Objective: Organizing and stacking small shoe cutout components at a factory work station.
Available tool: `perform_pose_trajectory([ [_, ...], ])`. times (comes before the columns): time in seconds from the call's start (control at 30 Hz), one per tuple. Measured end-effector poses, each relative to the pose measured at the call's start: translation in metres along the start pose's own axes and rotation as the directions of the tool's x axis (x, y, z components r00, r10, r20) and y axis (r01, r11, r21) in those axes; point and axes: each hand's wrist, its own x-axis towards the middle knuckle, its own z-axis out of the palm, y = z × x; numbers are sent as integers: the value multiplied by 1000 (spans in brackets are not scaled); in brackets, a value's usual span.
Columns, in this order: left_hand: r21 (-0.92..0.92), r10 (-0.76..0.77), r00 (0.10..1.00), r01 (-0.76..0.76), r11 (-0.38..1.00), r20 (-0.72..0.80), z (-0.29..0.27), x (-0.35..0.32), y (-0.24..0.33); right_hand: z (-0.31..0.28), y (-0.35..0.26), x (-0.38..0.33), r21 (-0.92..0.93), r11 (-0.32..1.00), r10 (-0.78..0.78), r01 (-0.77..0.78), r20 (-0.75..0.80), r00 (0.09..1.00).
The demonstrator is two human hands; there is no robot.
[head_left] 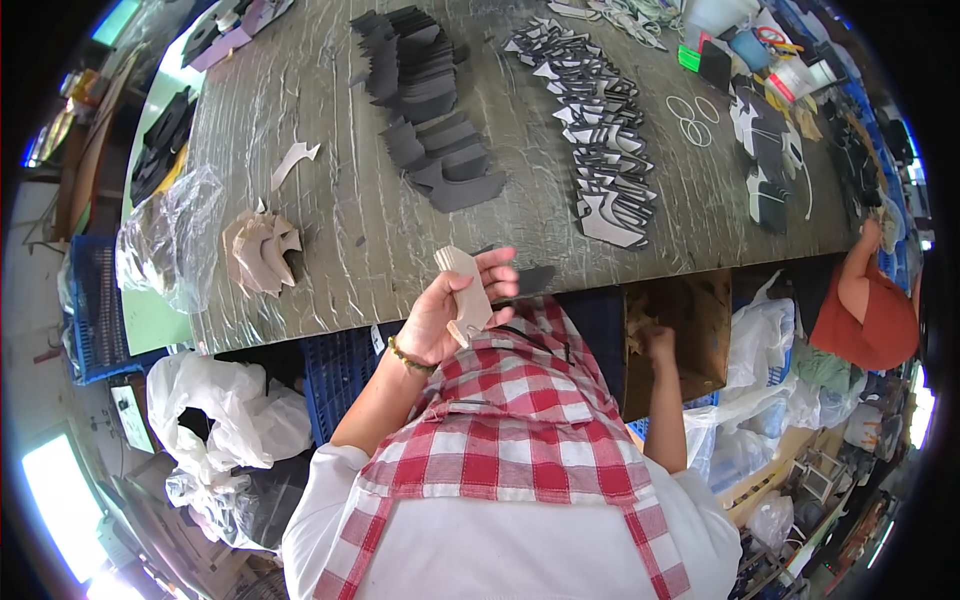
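Note:
My left hand (455,305) is closed round a small stack of beige cut pieces (468,290), thumb on top, just off the table's near edge. Some dark grey cut pieces (535,280) lie on the edge beside its fingers. My right hand (657,345) is lowered at the open brown cardboard box (705,345) under the table edge. Its fingers are small and blurred against the box, so I cannot make out what they hold. To the left on the table sits a loose pile of beige pieces (262,252), with a single pale piece (294,165) beyond it.
Overlapping rows of dark grey pieces (415,80) and grey-and-white pieces (600,140) run across the plastic-covered table (300,100). White rings (692,120) and pots lie at the far right. Clear plastic (175,240) hangs at the left. Another person's arm (858,275) reaches in at the right.

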Motion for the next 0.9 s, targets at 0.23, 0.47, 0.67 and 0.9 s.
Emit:
perform_pose_trajectory([
  [0.23,290,37,998,-52,956,58,11,1,6,31,41,-17,-719,676,25,-163,-198,980],
  [0.47,627,140,990,-105,772,-6,6,13,-12,-56,-162,-142,-165,845,-534,509,-222,816],
  [0.67,674,226,974,-147,724,-31,12,20,-27,0,-266,-196,312,485,-871,817,85,484],
  [0.9,713,326,939,-156,684,-107,14,12,-24,24,-273,-184,420,554,-821,719,133,555],
])
